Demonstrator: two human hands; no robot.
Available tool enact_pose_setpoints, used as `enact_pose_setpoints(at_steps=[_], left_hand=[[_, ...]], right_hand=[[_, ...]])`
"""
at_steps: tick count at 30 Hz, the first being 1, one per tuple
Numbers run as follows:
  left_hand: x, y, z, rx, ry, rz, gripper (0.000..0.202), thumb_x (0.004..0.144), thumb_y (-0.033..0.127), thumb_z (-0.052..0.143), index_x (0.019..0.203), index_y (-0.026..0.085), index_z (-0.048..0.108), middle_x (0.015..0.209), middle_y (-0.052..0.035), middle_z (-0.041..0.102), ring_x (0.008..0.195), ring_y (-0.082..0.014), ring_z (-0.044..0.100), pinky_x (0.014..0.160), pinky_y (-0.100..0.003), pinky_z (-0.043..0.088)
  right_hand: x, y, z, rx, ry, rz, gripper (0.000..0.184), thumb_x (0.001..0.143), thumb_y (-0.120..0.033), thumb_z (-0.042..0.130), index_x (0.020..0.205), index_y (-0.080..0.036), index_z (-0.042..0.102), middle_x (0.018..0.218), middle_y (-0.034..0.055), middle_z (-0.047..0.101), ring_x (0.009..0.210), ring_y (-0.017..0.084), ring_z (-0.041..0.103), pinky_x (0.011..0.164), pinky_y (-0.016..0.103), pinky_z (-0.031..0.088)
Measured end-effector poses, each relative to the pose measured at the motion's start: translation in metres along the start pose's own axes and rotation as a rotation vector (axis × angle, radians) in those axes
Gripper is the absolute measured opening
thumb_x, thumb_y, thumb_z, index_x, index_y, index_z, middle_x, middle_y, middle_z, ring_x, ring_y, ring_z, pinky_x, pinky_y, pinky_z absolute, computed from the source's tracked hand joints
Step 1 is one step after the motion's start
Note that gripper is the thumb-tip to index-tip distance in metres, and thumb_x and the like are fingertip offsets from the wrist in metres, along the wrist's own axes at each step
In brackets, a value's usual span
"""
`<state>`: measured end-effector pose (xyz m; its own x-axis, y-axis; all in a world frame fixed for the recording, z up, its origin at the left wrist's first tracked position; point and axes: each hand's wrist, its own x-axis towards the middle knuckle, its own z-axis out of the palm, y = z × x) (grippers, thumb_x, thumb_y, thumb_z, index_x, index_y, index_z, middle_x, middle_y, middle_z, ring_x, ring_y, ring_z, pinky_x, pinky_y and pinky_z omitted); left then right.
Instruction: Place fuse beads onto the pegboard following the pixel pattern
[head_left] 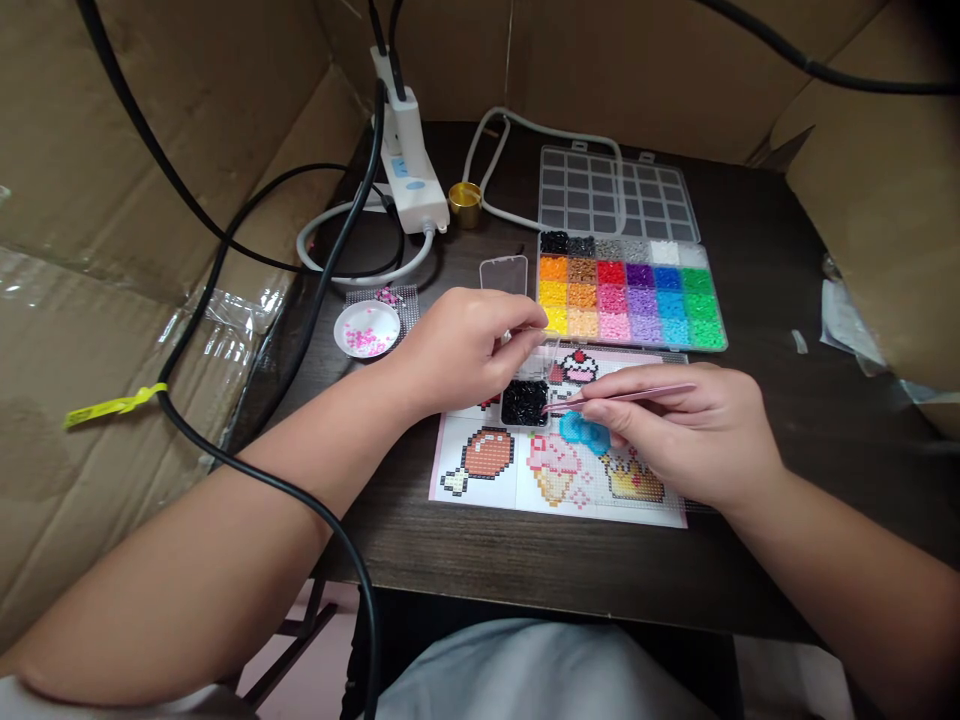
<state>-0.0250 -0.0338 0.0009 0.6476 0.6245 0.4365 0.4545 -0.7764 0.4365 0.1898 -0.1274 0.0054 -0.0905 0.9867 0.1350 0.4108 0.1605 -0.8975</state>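
My right hand (697,430) grips pink tweezers (645,393), whose tips reach the right edge of a small clear box of black beads (525,403). Above that box, my left hand (480,345) is closed in a pinch at the raised clear lid (536,360). Beneath lies a pattern sheet (480,480) with pixel pictures of a drumstick, an ice cream and a crown, partly under a clear pegboard. Light blue beadwork (585,432) rests on it beside my right fingers, which hide part of it.
Behind the sheet, a divided bead case (630,290) holds many colours, its clear lid (619,195) folded back. A white dish (367,330) with pink beads sits left. A power strip (412,180) and gold cup (465,205) stand behind; a black cable (300,490) crosses my left forearm.
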Motion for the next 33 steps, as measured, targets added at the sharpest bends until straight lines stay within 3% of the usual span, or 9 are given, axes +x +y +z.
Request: enact_pose_setpoints(at_steps=[9,16,33], left_hand=[[-0.001,0.000,0.000,-0.014,0.002,-0.002,0.013,0.091,0.018,0.059,0.088,0.018,0.072,0.075,-0.0006,0.073,0.065,-0.0124,0.064,0.061,-0.025,0.044],[-0.001,0.001,-0.001,-0.019,0.017,0.024,0.012,0.090,0.014,0.061,0.089,0.016,0.072,0.077,-0.0012,0.075,0.063,-0.0110,0.063,0.058,-0.023,0.042],[-0.001,0.001,0.000,-0.018,0.024,0.033,0.012,0.090,0.015,0.060,0.088,0.017,0.072,0.076,-0.0014,0.074,0.064,-0.0118,0.064,0.058,-0.024,0.043]], right_hand=[[0.001,-0.003,0.005,0.074,0.084,-0.016,0.012,0.078,-0.014,0.081,0.085,-0.023,0.082,0.081,0.0023,0.079,0.065,0.016,0.075,0.062,0.023,0.067],[0.006,-0.009,0.011,0.048,0.037,-0.075,0.008,0.080,-0.015,0.078,0.082,-0.021,0.082,0.079,0.0035,0.078,0.061,0.015,0.074,0.061,0.024,0.066],[0.006,-0.005,0.012,0.039,0.007,-0.030,0.006,0.081,-0.018,0.078,0.083,-0.021,0.082,0.082,0.0049,0.079,0.064,0.016,0.075,0.062,0.025,0.066]])
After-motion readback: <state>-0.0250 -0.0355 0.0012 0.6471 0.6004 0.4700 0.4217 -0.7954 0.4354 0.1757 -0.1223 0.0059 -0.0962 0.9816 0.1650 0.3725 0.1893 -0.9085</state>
